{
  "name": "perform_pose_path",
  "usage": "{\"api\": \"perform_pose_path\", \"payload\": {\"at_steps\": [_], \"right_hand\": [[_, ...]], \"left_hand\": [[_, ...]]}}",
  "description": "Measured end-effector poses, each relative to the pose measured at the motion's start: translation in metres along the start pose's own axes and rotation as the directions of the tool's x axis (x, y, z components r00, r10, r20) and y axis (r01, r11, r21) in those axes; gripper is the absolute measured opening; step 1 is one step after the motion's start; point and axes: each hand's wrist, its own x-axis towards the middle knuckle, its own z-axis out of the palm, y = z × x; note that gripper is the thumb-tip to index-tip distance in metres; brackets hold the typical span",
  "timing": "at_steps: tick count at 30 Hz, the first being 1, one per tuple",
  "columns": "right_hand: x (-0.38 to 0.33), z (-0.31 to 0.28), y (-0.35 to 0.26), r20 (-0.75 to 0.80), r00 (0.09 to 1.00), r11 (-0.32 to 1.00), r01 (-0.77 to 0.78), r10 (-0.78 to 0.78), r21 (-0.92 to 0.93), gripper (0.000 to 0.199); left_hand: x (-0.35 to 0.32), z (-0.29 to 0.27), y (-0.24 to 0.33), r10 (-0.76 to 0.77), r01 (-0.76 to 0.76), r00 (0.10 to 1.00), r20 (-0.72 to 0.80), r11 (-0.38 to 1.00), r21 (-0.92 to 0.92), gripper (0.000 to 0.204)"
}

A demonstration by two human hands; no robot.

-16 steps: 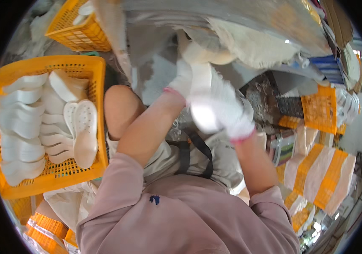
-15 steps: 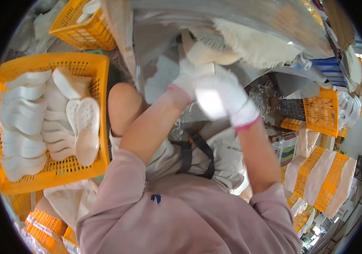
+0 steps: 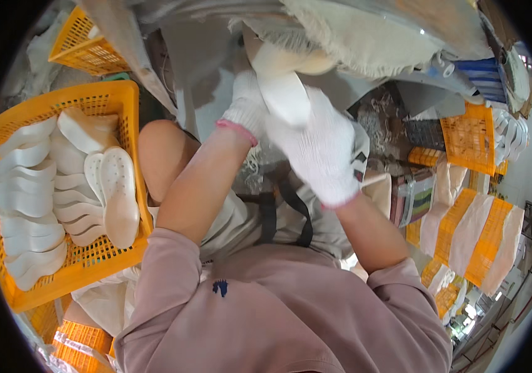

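A white foam shoe sole point(image 3: 286, 99) is held up between my two hands, both in white knitted gloves with pink cuffs. My left hand point(image 3: 245, 102) closes on its left edge, with the fingertips partly hidden behind it. From the right, my right hand point(image 3: 319, 149) grips the same sole, its fingers blurred and partly out of sight. Just beyond the sole is a pale cream rounded piece point(image 3: 312, 63), under a frayed cream cloth point(image 3: 365, 43); I cannot make out whether the sole touches it.
On the left stands an orange plastic basket point(image 3: 134, 118) holding stacked white soles point(image 3: 120, 199). Another orange basket point(image 3: 88, 53) sits behind it. Grey sheeting point(image 3: 194, 56) surrounds the work spot. More orange crates point(image 3: 468, 137) stand at right, with stacked wrapped ones point(image 3: 458, 233) nearer.
Both hands have shifted slightly left in the picture. The sole has turned and risen from beneath the right hand to between both hands. The view has shifted a little too.
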Motion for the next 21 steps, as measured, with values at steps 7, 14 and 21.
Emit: {"api": "perform_pose_path", "payload": {"at_steps": [7,14,21], "right_hand": [[0.001,-0.004,-0.007,-0.063,0.993,0.991,-0.095,0.101,0.095,0.046],[0.028,-0.009,-0.006,0.322,0.914,0.905,-0.335,0.245,0.262,0.034],[0.000,-0.031,-0.018,0.335,0.941,0.969,0.034,0.051,-0.243,0.024]], "left_hand": [[-0.015,0.006,-0.029,0.069,0.057,0.979,0.193,0.811,-0.582,0.044],[-0.020,0.034,-0.073,-0.015,-0.058,0.997,-0.078,0.533,-0.844,0.055],[0.039,0.020,-0.069,0.217,0.103,0.949,0.228,0.469,-0.877,0.060]]}}
